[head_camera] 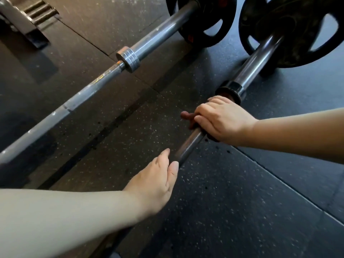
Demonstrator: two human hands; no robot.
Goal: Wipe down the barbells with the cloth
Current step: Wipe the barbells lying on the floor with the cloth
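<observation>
Speckled rubber floor (232,192), right hand (221,121) gripping dark knurled barbell (188,146), left hand (156,183) straight-fingered

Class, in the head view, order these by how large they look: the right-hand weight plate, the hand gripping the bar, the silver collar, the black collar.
1. weight plate
2. right hand gripping the barbell; nearness to the camera may inflate it
3. silver collar and black collar: look alike, not ranked
</observation>
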